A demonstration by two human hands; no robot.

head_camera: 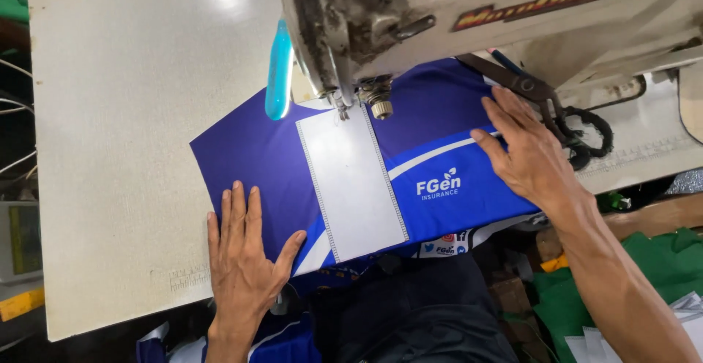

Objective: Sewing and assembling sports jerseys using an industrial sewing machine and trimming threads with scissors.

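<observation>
A piece of blue cloth (256,158) with white curved stripes is lying flat on a pale work table (124,151), its far edge sitting under the needle of a sewing machine (351,99). A white rectangular strip (351,180) with stitched lines down both long sides is lying on the middle of the cloth, running from the needle back toward the person.

The left hand (242,260) is resting palm down, fingers spread and open, pressing the near left corner of the cloth against the table. The right hand (523,151) is also lying flat and open on the right part of the cloth, fingers pointing toward the machine. Neither hand is gripping anything; both are only pressing down.

The cloth looks thin, light and soft, with a smooth, probably slippery surface, so it is likely to slide and wrinkle easily. Flat palms on either side of the strip seem the best hold.

The near edge of the cloth is hanging over the table's front edge toward the person's lap. To the left, the table is offering wide bare room. To the right, room is tight: dark scissors (556,107) are lying just beside the right hand, near the machine's body. A pale blue plastic piece (278,70) is hanging beside the needle.
</observation>
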